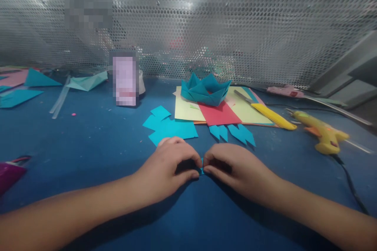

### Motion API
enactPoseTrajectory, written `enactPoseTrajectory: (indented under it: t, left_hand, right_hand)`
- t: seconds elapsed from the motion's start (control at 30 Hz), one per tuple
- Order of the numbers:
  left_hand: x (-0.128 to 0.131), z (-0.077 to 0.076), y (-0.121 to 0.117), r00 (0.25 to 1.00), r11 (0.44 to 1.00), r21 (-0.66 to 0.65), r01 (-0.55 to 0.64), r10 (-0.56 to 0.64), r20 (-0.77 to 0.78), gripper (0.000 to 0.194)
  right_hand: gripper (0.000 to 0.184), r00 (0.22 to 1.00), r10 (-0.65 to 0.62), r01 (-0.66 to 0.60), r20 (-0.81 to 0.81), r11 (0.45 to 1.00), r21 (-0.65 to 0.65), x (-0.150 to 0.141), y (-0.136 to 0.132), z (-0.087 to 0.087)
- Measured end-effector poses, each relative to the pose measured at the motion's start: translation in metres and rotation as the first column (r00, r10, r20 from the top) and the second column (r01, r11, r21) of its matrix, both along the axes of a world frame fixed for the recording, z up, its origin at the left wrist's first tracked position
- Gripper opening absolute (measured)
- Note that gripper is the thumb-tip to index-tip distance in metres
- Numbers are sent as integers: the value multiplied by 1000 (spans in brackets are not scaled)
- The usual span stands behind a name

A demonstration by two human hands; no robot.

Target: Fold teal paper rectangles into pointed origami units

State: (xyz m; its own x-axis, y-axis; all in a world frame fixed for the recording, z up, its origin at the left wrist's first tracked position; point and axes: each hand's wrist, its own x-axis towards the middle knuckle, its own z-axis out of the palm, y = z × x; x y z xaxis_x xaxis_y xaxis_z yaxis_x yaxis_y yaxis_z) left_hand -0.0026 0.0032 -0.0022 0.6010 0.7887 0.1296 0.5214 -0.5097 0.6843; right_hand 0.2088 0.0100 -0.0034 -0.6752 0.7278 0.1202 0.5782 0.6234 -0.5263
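Between my two hands is a small piece of blue paper (202, 171), mostly covered by the fingers. My left hand (176, 160) pinches it from the left, thumb below and index finger above. From the right, my right hand (232, 162) pinches the same piece in a like way, the fingertips almost meeting. Just beyond my left hand lies a blue paper cutout (173, 127) with angular edges. Two small pointed blue cutouts (243, 134) lie past my right hand, partly by a red paper sheet (219, 113).
A folded blue paper crown shape (206, 91) stands on yellow sheets (188, 106). To the right are a yellow-handled knife (273, 116) and a yellow glue gun (325, 129) with its cord. Clear glue sticks (61, 96) lie at left. Perforated metal (165, 19) borders the back.
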Motion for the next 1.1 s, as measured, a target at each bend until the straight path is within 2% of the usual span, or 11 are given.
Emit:
enactPoseTrajectory:
  t: [0.2, 0.73, 1.1]
  left_hand:
    - [-2, -2, 3, 1000, 999, 16, 30, -30, -4, 17]
    - [-3, 1, 4, 999, 999, -3, 50, -50, 10, 12]
    - [-1, 4, 2, 996, 995, 57, 83, -80, -44, 9]
  right_hand:
    - [9, 1000, 5, -5, 3, 1000, -6, -1, 0, 2]
    - [10, 1000, -2, 2, 23, 1000, 1, -2, 0, 4]
    - [10, 1000, -1, 1, 27, 1000, -3, -2, 0, 3]
